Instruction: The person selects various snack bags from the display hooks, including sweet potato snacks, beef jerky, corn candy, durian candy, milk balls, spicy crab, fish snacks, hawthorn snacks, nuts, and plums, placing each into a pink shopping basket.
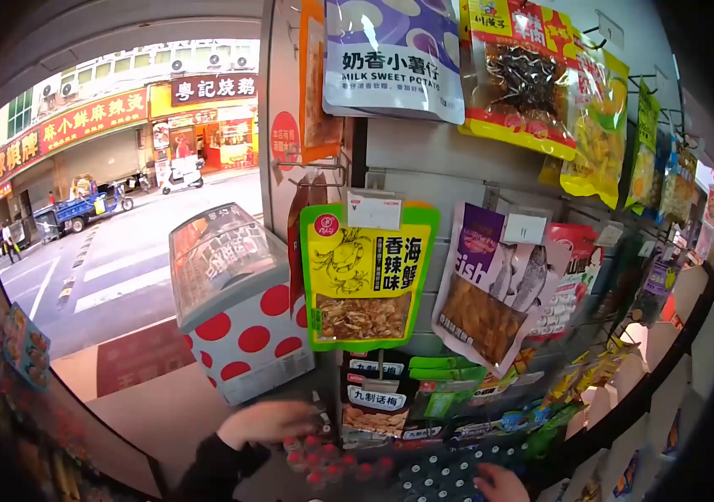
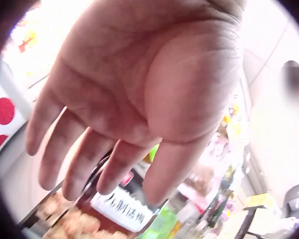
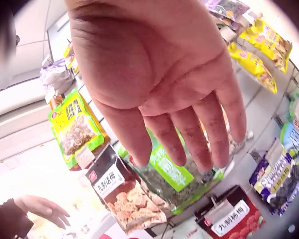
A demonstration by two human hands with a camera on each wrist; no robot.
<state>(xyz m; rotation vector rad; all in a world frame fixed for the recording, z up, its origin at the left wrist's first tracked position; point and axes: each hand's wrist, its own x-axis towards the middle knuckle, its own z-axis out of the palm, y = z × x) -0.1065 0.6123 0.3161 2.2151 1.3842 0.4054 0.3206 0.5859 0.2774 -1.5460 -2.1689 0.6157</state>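
My left hand (image 1: 269, 421) hovers over a cluster of red-capped bottles (image 1: 329, 463) at the bottom of the head view. Its palm and loosely straight fingers fill much of the left wrist view, holding nothing. Beyond those fingertips hangs a black bag of dried plums (image 2: 122, 209). Low on the right, my right hand (image 1: 501, 485) overlaps rows of white-dotted dark items (image 1: 449, 473). The right wrist view shows that palm bare, fingers extended in front of a green snack bag (image 3: 172, 169). Another dried plum bag (image 3: 127, 194) hangs beside it.
Hooks on the wall hold a yellow-green crab snack bag (image 1: 369, 276), a fish snack bag (image 1: 495, 289) and a sweet potato bag (image 1: 394, 58). A polka-dot chest freezer (image 1: 244, 335) stands at the left, by the open street (image 1: 122, 259). Further shelves curve along the right side.
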